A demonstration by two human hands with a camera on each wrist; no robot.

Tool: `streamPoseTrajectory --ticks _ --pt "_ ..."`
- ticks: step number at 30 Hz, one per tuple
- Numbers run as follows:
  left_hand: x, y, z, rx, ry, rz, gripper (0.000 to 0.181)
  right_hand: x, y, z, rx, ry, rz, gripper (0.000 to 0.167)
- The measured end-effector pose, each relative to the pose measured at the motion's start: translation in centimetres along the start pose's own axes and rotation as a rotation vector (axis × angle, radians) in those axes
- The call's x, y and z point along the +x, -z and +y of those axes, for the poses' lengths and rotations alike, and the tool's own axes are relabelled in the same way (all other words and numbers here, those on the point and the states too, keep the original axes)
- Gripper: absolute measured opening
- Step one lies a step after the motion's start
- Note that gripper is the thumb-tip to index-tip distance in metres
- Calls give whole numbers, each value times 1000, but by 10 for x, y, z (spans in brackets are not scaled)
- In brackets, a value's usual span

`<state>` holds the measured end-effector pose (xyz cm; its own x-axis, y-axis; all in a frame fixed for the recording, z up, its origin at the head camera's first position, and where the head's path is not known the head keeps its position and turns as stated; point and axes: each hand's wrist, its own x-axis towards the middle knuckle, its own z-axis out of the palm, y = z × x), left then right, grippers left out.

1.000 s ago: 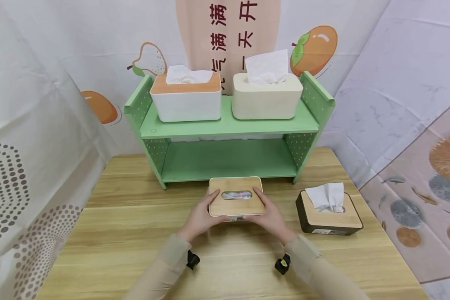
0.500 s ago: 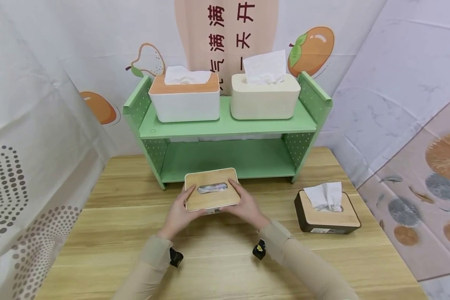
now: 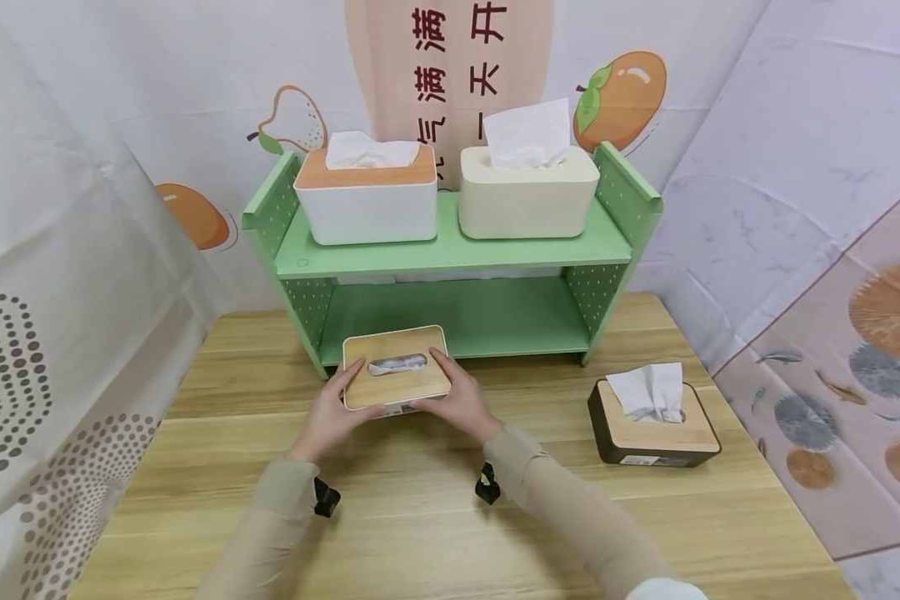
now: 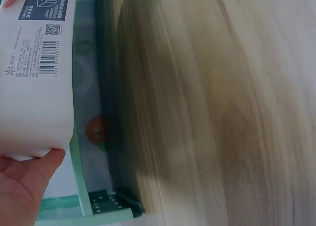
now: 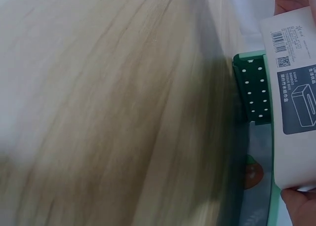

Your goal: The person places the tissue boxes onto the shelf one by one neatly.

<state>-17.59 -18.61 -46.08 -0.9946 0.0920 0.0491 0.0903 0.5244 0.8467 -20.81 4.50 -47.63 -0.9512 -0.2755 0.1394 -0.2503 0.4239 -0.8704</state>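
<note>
Between both hands is a tissue box (image 3: 397, 387) with a wood-look lid, an oval slot and pale sides, slightly turned and held above the table in front of the shelf's lower tier. My left hand (image 3: 332, 417) grips its left end, my right hand (image 3: 457, 402) its right end, thumbs on the near side. The left wrist view shows the box's white side (image 4: 37, 97) with a barcode and fingers bent against one end. A dark printed label (image 5: 298, 100) on that side appears in the right wrist view.
A green two-tier shelf (image 3: 457, 257) stands at the back of the wooden table (image 3: 420, 533). On its top tier are a white tissue box (image 3: 371, 208) with an orange-brown lid and a cream tissue box (image 3: 525, 204). A black tissue box (image 3: 648, 429) sits at the right.
Both hands have carried the tissue box leftward and a little toward the shelf. It has turned slightly on the way. The other tissue boxes have stayed in place.
</note>
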Motion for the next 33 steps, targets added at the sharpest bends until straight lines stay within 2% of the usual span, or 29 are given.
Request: streamPoseTrajectory --ticks 5,13,17,24,29,33 --pt "5 4 -5 40 27 -7 92 6 -5 2 7 18 19 90" --pt "13 7 -13 14 2 -10 92 14 -9 0 -49 26 26 89" --pt "16 8 -17 49 8 -5 90 17 -11 2 -69 34 17 89" --pt "21 10 -14 88 -38 42 75 24 -6 2 -121 106 9 81" --pt "26 10 -11 103 -44 76 70 31 -3 -1 -165 129 19 74" --pt "30 11 -8 120 -46 92 65 37 -2 0 -133 142 9 67"
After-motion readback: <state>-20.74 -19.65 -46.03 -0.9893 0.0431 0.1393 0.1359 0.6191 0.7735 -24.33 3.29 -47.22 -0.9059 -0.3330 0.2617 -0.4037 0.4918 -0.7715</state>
